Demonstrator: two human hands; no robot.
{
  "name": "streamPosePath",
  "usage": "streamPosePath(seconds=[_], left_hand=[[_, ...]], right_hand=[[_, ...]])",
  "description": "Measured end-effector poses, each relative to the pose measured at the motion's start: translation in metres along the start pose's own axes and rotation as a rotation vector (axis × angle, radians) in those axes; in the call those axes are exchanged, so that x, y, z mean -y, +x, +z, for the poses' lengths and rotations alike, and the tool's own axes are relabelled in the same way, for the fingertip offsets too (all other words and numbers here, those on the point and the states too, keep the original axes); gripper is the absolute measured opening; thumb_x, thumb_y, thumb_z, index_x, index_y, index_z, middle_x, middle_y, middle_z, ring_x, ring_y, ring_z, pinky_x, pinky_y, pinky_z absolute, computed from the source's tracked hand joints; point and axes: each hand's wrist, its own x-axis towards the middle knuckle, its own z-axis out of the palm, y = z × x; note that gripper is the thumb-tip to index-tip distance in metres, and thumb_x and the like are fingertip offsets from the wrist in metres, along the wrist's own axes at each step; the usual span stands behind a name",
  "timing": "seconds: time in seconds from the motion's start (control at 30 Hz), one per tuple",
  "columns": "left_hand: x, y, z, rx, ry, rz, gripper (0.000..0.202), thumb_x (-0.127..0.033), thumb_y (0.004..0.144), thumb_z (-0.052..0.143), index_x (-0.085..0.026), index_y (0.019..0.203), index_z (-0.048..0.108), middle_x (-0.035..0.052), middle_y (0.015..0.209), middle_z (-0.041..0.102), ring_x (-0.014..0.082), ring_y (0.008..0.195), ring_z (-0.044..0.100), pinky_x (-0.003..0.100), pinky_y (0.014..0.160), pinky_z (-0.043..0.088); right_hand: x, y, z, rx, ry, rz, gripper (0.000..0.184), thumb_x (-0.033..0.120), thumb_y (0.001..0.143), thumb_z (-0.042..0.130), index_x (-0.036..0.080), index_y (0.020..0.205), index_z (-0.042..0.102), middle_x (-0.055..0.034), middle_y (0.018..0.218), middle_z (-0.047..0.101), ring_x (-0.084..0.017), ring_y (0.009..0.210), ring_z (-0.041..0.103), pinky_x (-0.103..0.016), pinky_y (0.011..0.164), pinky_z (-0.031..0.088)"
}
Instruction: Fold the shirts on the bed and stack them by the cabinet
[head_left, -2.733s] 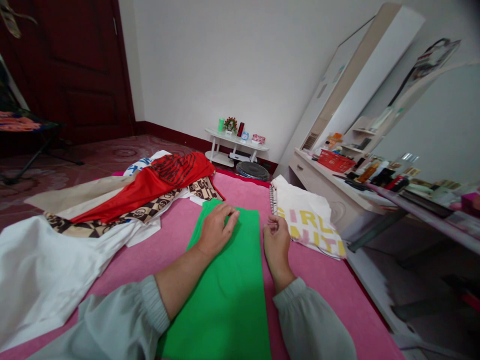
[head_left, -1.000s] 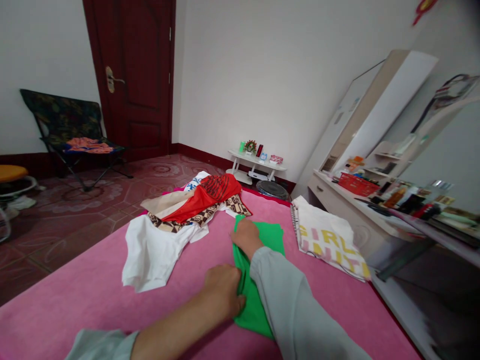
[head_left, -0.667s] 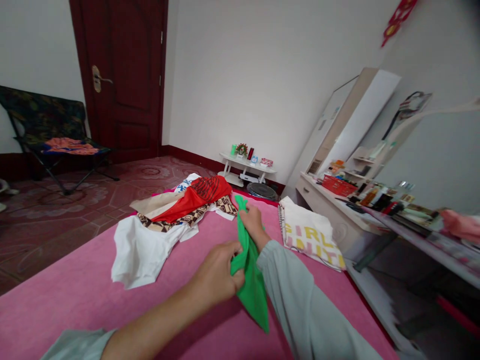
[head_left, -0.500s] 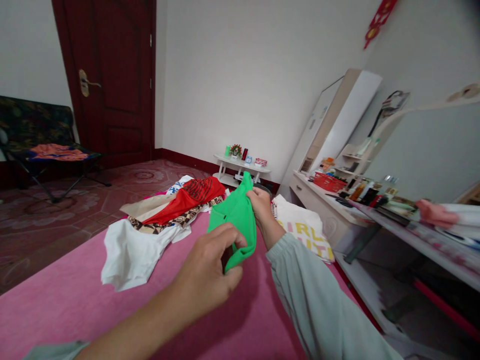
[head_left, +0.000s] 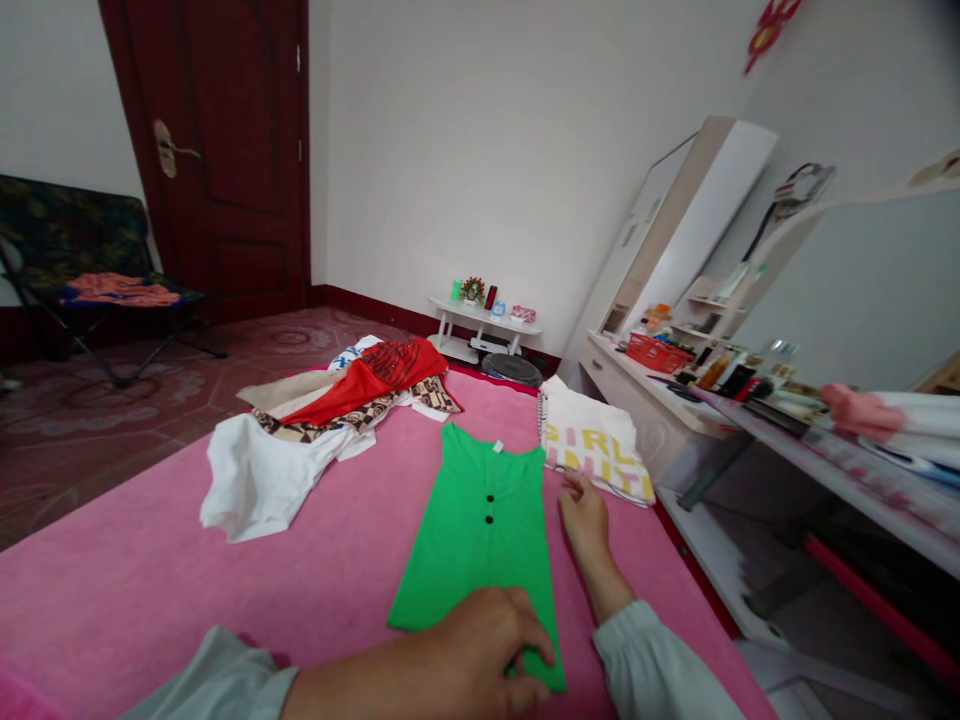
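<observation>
A green sleeveless top (head_left: pixel 476 535) with two dark buttons lies flat on the pink bed cover (head_left: pixel 337 560), its neckline pointing away from me. My left hand (head_left: pixel 491 645) is over its lower right corner, fingers curled and thumb close to them, gripping the hem. My right hand (head_left: pixel 585 510) hovers just right of the top's upper edge, clear of the fabric. Its fingers are loosely bent and hold nothing. Beyond that hand is a folded white T-shirt (head_left: pixel 592 420) with yellow and pink lettering.
A white garment (head_left: pixel 259 480) lies crumpled on the left, beside a pile with a red garment (head_left: pixel 375 380) on top. A dressing table (head_left: pixel 630 385) with bottles and a red basket (head_left: pixel 658 352) lines the right side. A low white table (head_left: pixel 484 315) stands beyond the bed.
The green top was held up folded between both hands; now it lies spread on the bed. My right hand has let go and moved right and down; my left hand has come nearer.
</observation>
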Motion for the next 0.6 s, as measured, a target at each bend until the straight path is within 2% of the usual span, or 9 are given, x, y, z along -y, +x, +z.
streamPosePath(seconds=[0.07, 0.13, 0.23, 0.33, 0.43, 0.5, 0.6], left_hand=[[-0.001, 0.001, -0.003, 0.008, -0.108, -0.049, 0.026, -0.028, 0.073, 0.063, -0.025, 0.097, 0.073, -0.0001, 0.08, 0.064, 0.0129, 0.066, 0.057, 0.021, 0.057, 0.042], [-0.001, 0.003, -0.013, 0.042, -0.199, -0.103, 0.024, -0.024, 0.071, 0.061, -0.024, 0.091, 0.074, -0.0015, 0.071, 0.062, 0.0114, 0.059, 0.054, 0.02, 0.052, 0.04], [0.012, 0.005, -0.041, -0.042, -0.236, -0.204, 0.021, -0.017, 0.069, 0.054, -0.017, 0.078, 0.072, -0.0021, 0.061, 0.06, 0.0103, 0.053, 0.052, 0.019, 0.049, 0.039], [0.047, 0.008, -0.083, -0.277, -0.151, -0.277, 0.017, -0.017, 0.069, 0.051, -0.013, 0.073, 0.068, -0.0006, 0.062, 0.062, 0.0109, 0.055, 0.055, 0.02, 0.052, 0.043], [0.092, 0.016, -0.127, -0.528, -0.1, -0.359, 0.011, -0.019, 0.072, 0.054, -0.013, 0.074, 0.063, 0.0009, 0.063, 0.063, 0.0116, 0.055, 0.057, 0.021, 0.054, 0.045], [0.118, 0.027, -0.149, -0.643, -0.113, -0.442, 0.017, -0.018, 0.072, 0.057, -0.012, 0.087, 0.062, 0.0013, 0.067, 0.064, 0.0112, 0.056, 0.058, 0.021, 0.054, 0.045], [0.144, 0.05, -0.171, -0.687, -0.14, -0.524, 0.037, -0.017, 0.076, 0.054, -0.011, 0.112, 0.053, 0.0008, 0.069, 0.065, 0.0096, 0.049, 0.054, 0.019, 0.046, 0.04]], right_hand=[[0.015, -0.004, 0.004, 0.047, 0.033, -0.086, 0.033, 0.028, 0.071, 0.048, 0.015, 0.094, 0.068, -0.0134, 0.1, 0.07, -0.025, 0.093, 0.063, -0.041, 0.085, 0.049], [0.036, -0.012, 0.015, 0.159, 0.084, -0.205, 0.028, 0.026, 0.077, 0.047, 0.017, 0.093, 0.068, -0.0099, 0.098, 0.069, -0.023, 0.094, 0.062, -0.037, 0.084, 0.049], [0.062, -0.037, 0.037, 0.351, 0.128, -0.365, 0.022, 0.019, 0.082, 0.048, 0.02, 0.09, 0.069, -0.0051, 0.093, 0.068, -0.018, 0.09, 0.061, -0.032, 0.082, 0.047], [0.07, -0.064, 0.051, 0.466, 0.08, -0.468, 0.021, 0.012, 0.082, 0.051, 0.022, 0.085, 0.069, -0.0028, 0.089, 0.066, -0.017, 0.09, 0.059, -0.03, 0.082, 0.044], [0.07, -0.077, 0.053, 0.484, 0.004, -0.502, 0.02, 0.01, 0.082, 0.056, 0.024, 0.088, 0.069, -0.0021, 0.092, 0.065, -0.018, 0.093, 0.057, -0.032, 0.084, 0.042], [0.071, -0.078, 0.051, 0.486, -0.026, -0.504, 0.02, 0.01, 0.082, 0.057, 0.025, 0.09, 0.069, -0.0018, 0.093, 0.065, -0.018, 0.093, 0.056, -0.032, 0.085, 0.041], [0.074, -0.075, 0.048, 0.497, -0.057, -0.508, 0.019, 0.01, 0.083, 0.057, 0.024, 0.09, 0.068, -0.0018, 0.093, 0.064, -0.018, 0.092, 0.055, -0.033, 0.083, 0.04]])
